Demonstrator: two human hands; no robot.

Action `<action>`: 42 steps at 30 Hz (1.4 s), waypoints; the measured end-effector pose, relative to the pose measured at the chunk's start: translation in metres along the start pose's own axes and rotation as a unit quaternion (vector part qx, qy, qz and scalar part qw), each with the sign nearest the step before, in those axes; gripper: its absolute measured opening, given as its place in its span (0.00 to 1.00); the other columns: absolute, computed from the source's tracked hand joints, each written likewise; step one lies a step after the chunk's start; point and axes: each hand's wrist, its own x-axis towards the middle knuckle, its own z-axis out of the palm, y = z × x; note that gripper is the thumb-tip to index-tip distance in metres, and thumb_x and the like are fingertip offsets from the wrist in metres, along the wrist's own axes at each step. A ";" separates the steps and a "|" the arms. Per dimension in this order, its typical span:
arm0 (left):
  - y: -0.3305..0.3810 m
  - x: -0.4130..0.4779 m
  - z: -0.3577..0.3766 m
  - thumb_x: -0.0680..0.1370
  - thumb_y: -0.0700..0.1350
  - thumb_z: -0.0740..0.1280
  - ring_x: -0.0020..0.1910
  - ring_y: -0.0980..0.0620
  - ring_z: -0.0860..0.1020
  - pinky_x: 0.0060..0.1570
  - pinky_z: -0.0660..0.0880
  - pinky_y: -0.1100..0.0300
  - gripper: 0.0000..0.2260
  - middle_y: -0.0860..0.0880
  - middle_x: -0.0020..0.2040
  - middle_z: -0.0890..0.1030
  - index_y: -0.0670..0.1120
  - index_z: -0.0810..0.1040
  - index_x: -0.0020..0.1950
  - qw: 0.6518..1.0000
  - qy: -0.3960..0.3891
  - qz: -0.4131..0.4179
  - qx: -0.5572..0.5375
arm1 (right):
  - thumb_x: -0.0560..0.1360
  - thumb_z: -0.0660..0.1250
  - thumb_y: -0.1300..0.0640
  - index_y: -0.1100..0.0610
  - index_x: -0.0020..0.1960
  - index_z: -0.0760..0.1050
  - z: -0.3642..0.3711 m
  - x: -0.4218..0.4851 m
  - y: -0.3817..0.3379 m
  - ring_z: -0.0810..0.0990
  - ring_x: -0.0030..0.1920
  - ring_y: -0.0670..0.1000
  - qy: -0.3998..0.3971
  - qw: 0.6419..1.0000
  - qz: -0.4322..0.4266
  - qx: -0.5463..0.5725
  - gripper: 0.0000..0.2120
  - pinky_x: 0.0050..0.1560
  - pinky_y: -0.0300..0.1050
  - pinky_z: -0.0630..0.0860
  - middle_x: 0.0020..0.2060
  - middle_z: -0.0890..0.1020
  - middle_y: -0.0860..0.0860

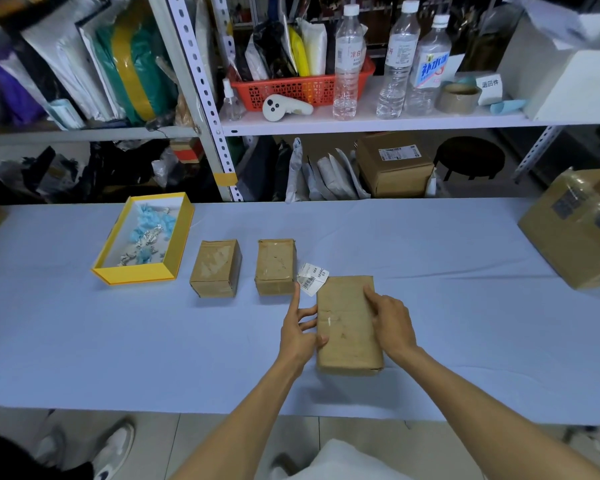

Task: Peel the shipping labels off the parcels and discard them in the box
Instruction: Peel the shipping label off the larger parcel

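Three brown parcels lie on the blue table. The nearest parcel (347, 327) sits between my hands. My right hand (390, 322) rests on its right side, fingers laid flat across the top. My left hand (300, 329) is at its left edge with the thumb against the cardboard; the straight index finger reaches up and touches a white barcode label (313, 278), which is peeled off and curls beside the parcel's far left corner. Two smaller parcels (216, 268) (276, 266) stand further back with bare, scuffed tops. The yellow discard box (179, 237) at the left holds crumpled blue and silver scraps.
A large cardboard carton (575, 230) sits at the table's right end. Metal shelving behind the table carries bottles, a red basket (298, 88) and tape rolls. More parcels (395, 164) and a stool are under the shelf. The table's front edge runs close to my body.
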 end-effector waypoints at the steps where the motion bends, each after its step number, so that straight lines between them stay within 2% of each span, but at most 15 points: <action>1: 0.001 -0.001 0.001 0.66 0.23 0.69 0.55 0.48 0.79 0.50 0.81 0.49 0.51 0.49 0.57 0.79 0.60 0.53 0.77 1.000 0.000 0.000 0.003 | 0.80 0.54 0.56 0.50 0.74 0.64 -0.002 0.002 -0.003 0.74 0.43 0.53 0.000 0.999 -0.010 -0.031 0.22 0.40 0.44 0.68 0.43 0.76 0.52; 3: 0.001 -0.002 0.003 0.67 0.23 0.68 0.56 0.49 0.79 0.51 0.81 0.49 0.50 0.48 0.58 0.79 0.60 0.53 0.77 1.000 0.009 -0.001 0.000 | 0.78 0.59 0.47 0.51 0.76 0.58 -0.006 0.004 -0.013 0.77 0.50 0.58 -0.008 0.997 -0.010 -0.079 0.28 0.47 0.48 0.72 0.49 0.78 0.55; 5: 0.003 -0.001 0.004 0.67 0.24 0.70 0.56 0.48 0.79 0.53 0.80 0.46 0.49 0.46 0.59 0.78 0.60 0.54 0.77 1.000 0.021 0.005 -0.006 | 0.69 0.65 0.31 0.50 0.76 0.52 -0.008 0.000 -0.027 0.77 0.54 0.60 -0.032 0.996 0.016 -0.082 0.44 0.50 0.49 0.72 0.53 0.75 0.55; 8: 0.008 -0.001 0.003 0.66 0.30 0.76 0.55 0.48 0.79 0.53 0.80 0.46 0.51 0.47 0.58 0.79 0.61 0.53 0.77 1.000 0.023 0.020 0.002 | 0.57 0.71 0.26 0.49 0.75 0.47 -0.005 -0.008 -0.038 0.77 0.53 0.59 -0.053 0.994 0.035 -0.090 0.58 0.46 0.47 0.68 0.51 0.67 0.52; 10: 0.009 -0.003 0.003 0.67 0.29 0.75 0.52 0.51 0.79 0.45 0.82 0.55 0.50 0.48 0.57 0.78 0.62 0.53 0.76 1.000 0.028 0.013 -0.004 | 0.59 0.72 0.29 0.49 0.75 0.49 -0.001 -0.005 -0.040 0.77 0.51 0.60 -0.036 0.995 0.038 -0.082 0.54 0.45 0.47 0.69 0.50 0.68 0.53; 12: 0.007 -0.004 0.003 0.69 0.26 0.70 0.48 0.53 0.79 0.37 0.80 0.61 0.48 0.48 0.55 0.78 0.61 0.53 0.77 0.999 0.031 0.004 -0.007 | 0.70 0.69 0.37 0.49 0.73 0.55 0.000 0.001 -0.040 0.77 0.50 0.59 -0.015 0.995 0.027 -0.099 0.40 0.46 0.48 0.70 0.51 0.72 0.55; 14: 0.008 -0.005 0.004 0.71 0.25 0.68 0.46 0.53 0.79 0.36 0.80 0.62 0.47 0.49 0.54 0.77 0.60 0.52 0.78 1.000 0.026 0.003 -0.002 | 0.78 0.62 0.46 0.51 0.69 0.62 -0.001 0.006 -0.037 0.77 0.48 0.58 0.022 0.994 0.016 -0.105 0.23 0.44 0.46 0.68 0.49 0.76 0.55; 16: 0.010 -0.005 0.004 0.72 0.26 0.68 0.47 0.54 0.79 0.36 0.80 0.64 0.45 0.49 0.55 0.77 0.59 0.52 0.77 1.000 0.017 0.004 0.006 | 0.80 0.56 0.53 0.54 0.66 0.65 -0.001 0.009 -0.029 0.77 0.46 0.58 0.048 0.993 0.015 -0.106 0.15 0.42 0.46 0.67 0.46 0.78 0.55; 19: 0.015 -0.005 0.005 0.70 0.27 0.71 0.52 0.51 0.78 0.43 0.81 0.58 0.48 0.49 0.58 0.77 0.60 0.52 0.78 0.999 0.009 0.011 0.035 | 0.79 0.56 0.44 0.52 0.69 0.61 0.001 0.005 -0.029 0.78 0.49 0.60 0.034 0.994 0.051 -0.091 0.22 0.46 0.49 0.70 0.50 0.77 0.56; 23: 0.017 -0.004 0.008 0.67 0.27 0.71 0.51 0.55 0.79 0.43 0.81 0.57 0.51 0.54 0.55 0.77 0.64 0.52 0.77 0.998 0.009 0.032 0.060 | 0.63 0.64 0.26 0.47 0.69 0.54 0.007 -0.004 -0.045 0.77 0.52 0.59 0.031 0.992 0.115 -0.051 0.44 0.45 0.49 0.67 0.52 0.71 0.53; 27: 0.021 -0.003 0.011 0.67 0.26 0.70 0.51 0.56 0.79 0.40 0.82 0.54 0.51 0.52 0.54 0.77 0.64 0.51 0.77 0.998 0.018 0.034 0.045 | 0.67 0.68 0.32 0.47 0.67 0.60 0.006 0.003 -0.050 0.76 0.49 0.59 0.067 0.988 0.136 -0.013 0.36 0.44 0.48 0.67 0.51 0.70 0.54; 32: 0.023 -0.005 0.013 0.68 0.26 0.71 0.50 0.56 0.79 0.34 0.81 0.61 0.51 0.50 0.55 0.77 0.65 0.50 0.75 0.999 0.022 0.030 0.033 | 0.80 0.59 0.53 0.49 0.67 0.66 -0.003 0.012 -0.045 0.77 0.47 0.60 0.093 0.989 0.113 -0.010 0.16 0.46 0.49 0.69 0.50 0.74 0.57; 35: 0.024 0.001 0.007 0.67 0.26 0.70 0.55 0.51 0.79 0.43 0.82 0.53 0.51 0.51 0.58 0.77 0.64 0.50 0.76 0.999 0.015 0.030 0.040 | 0.80 0.59 0.50 0.48 0.72 0.62 -0.006 0.008 -0.033 0.76 0.53 0.60 0.048 0.995 0.080 0.014 0.21 0.52 0.50 0.70 0.55 0.75 0.56; 39: 0.028 0.003 0.006 0.67 0.29 0.72 0.56 0.47 0.80 0.50 0.81 0.47 0.50 0.50 0.59 0.78 0.63 0.51 0.76 0.999 0.008 0.027 0.047 | 0.60 0.74 0.33 0.42 0.72 0.51 -0.004 -0.007 -0.035 0.78 0.50 0.58 -0.016 0.996 0.085 0.027 0.49 0.44 0.45 0.68 0.49 0.68 0.51; 42: 0.025 0.004 0.007 0.68 0.28 0.71 0.51 0.50 0.80 0.46 0.81 0.50 0.48 0.49 0.59 0.78 0.61 0.52 0.77 0.999 0.011 0.028 0.042 | 0.66 0.74 0.40 0.44 0.75 0.51 -0.001 -0.005 -0.032 0.77 0.48 0.59 -0.012 0.997 0.073 0.026 0.46 0.44 0.46 0.71 0.49 0.67 0.53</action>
